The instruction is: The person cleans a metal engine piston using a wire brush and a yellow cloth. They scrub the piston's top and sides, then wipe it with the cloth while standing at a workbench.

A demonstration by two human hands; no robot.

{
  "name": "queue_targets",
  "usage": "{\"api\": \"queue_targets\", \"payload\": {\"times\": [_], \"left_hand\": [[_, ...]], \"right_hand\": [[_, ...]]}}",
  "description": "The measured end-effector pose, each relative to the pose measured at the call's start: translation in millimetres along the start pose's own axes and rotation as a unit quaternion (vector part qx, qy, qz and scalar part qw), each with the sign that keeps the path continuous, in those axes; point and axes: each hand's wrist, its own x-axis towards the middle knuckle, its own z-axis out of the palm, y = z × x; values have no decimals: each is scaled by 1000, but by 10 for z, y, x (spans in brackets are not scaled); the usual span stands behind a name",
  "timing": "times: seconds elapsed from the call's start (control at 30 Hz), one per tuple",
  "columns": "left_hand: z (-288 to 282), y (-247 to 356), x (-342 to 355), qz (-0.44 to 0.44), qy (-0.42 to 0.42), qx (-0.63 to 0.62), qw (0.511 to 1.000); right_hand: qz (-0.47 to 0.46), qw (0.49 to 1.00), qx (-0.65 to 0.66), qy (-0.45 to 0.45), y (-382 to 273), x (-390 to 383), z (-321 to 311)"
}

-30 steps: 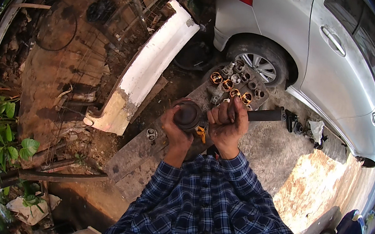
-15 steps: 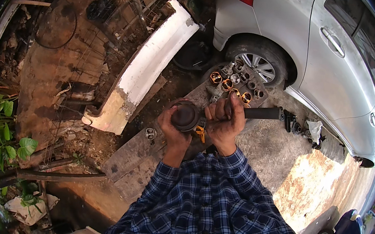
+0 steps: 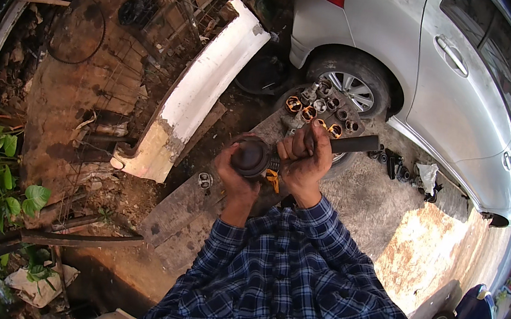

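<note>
My left hand (image 3: 236,173) is wrapped round a dark, rounded metal part (image 3: 250,159) with a stepped rim, its domed face turned up. Close beside it, my right hand (image 3: 303,164) is closed on a dark straight bar (image 3: 357,144) that sticks out to the right past my knuckles. A narrow ribbed piece (image 3: 274,163) shows between the hands; I cannot tell which part it belongs to. Below them lies an orange-yellow item (image 3: 273,180), partly covered. Beyond my right hand, several round metal parts (image 3: 319,106), some orange inside, sit on the wooden board (image 3: 181,204).
A silver car (image 3: 383,32) stands at the far right, its wheel (image 3: 347,88) behind the parts. A white panel (image 3: 204,84) leans at the left. One ring-shaped part (image 3: 204,181) rests alone on the board. Dark parts (image 3: 395,168) lie on the ground to the right.
The rounded part has turned a little in my left hand. The bar in my right hand has tilted, its far end shifting slightly up and left.
</note>
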Motion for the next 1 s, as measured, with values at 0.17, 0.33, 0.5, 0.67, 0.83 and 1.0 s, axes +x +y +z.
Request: {"api": "queue_targets", "payload": {"times": [0.17,0.33,0.5,0.67,0.83,1.0], "left_hand": [[-32,20,-9,-9,4,-8,1000],[-51,37,-32,0,-11,5,1000],[-37,47,-64,-3,5,11,1000],[-50,73,-68,6,-25,-32,999],[-66,99,-78,19,-38,-37,998],[-61,127,-147,21,-22,-33,999]], "right_hand": [[11,1000,19,-4,5,-14,-33],[5,999,8,-48,-6,1,-48],[8,1000,7,1,-2,-44,-10],[32,999,8,-14,-1,-69,13],[34,988,38,-146,-21,-77,69],[40,999,16,-12,-25,-71,90]]}}
